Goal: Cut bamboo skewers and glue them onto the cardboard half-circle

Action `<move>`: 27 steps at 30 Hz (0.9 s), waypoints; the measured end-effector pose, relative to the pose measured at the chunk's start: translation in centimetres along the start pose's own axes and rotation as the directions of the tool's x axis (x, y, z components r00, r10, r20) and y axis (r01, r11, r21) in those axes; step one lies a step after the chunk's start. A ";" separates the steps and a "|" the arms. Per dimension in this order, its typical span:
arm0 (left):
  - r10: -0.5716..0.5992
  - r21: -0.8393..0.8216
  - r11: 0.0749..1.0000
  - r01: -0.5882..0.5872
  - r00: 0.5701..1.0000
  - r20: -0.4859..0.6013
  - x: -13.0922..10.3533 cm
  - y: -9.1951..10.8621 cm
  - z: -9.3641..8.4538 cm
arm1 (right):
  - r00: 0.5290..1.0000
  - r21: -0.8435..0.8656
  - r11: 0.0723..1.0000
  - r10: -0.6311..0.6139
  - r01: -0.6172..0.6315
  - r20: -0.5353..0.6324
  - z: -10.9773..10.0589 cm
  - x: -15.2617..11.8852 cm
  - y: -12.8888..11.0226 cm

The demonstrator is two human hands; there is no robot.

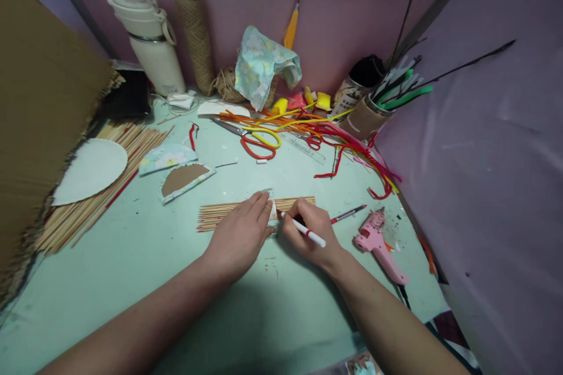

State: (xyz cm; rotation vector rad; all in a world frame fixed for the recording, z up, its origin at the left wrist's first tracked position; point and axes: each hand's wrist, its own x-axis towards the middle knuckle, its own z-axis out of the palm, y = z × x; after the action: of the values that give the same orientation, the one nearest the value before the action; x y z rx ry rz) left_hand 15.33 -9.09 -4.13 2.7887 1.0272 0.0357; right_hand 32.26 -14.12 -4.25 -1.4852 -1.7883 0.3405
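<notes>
A row of thin wooden sticks (215,215) lies side by side on the table. My left hand (240,231) rests flat across them, fingers stretched out, pressing on a narrow clear strip (273,209) that looks like a ruler and crosses the sticks. In a pinch, my right hand (310,228) holds a white marker with a red band (314,236). Its tip touches or nearly touches the sticks beside the strip's right edge. Part of the sticks and most of the strip are hidden under my hands.
A pink glue gun (380,246) and a pen (349,214) lie at right. Behind are scissors (259,143), coloured pipe cleaners (343,135), a bottle (153,41) and twine (196,41). More sticks (118,181), fabric-edged cardboard (185,180) and a cardboard sheet (44,82) are left.
</notes>
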 end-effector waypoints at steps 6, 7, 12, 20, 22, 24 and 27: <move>-0.006 -0.004 1.000 0.006 1.000 0.004 0.0 0.0 -0.1 | 0.998 -0.033 0.998 -0.059 0.059 0.012 0.0 -0.1 -0.1; -0.006 -0.005 1.000 0.006 1.000 0.003 0.0 0.1 -0.1 | 0.998 -0.032 0.997 -0.064 0.064 0.013 0.0 -0.1 -0.1; 0.004 0.004 1.000 -0.004 1.000 0.009 0.1 0.1 -0.3 | 0.999 -0.036 0.998 -0.053 0.053 0.005 0.1 -0.2 0.0; -0.003 0.017 1.000 0.003 1.000 0.021 0.0 0.1 -0.4 | 0.999 -0.030 0.999 -0.033 0.033 -0.002 0.3 -0.5 0.1; -0.003 0.021 1.000 0.002 1.000 0.020 0.0 0.1 -0.3 | 0.999 -0.025 0.999 -0.034 0.034 -0.006 0.2 -0.4 0.0; 0.000 0.028 1.000 0.000 1.000 0.017 0.1 0.1 -0.3 | 1.000 -0.026 0.999 -0.030 0.030 -0.001 0.1 -0.3 -0.1; 0.000 0.031 1.000 -0.001 1.000 0.023 0.1 0.1 -0.3 | 1.000 -0.019 1.000 -0.016 0.017 0.026 -0.1 -0.2 -0.2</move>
State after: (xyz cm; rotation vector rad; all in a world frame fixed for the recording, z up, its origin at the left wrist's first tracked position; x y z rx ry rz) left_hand 15.48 -9.02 -3.84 2.8103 1.0305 -0.0116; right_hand 32.13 -14.43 -4.13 -1.4848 -1.8284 0.3365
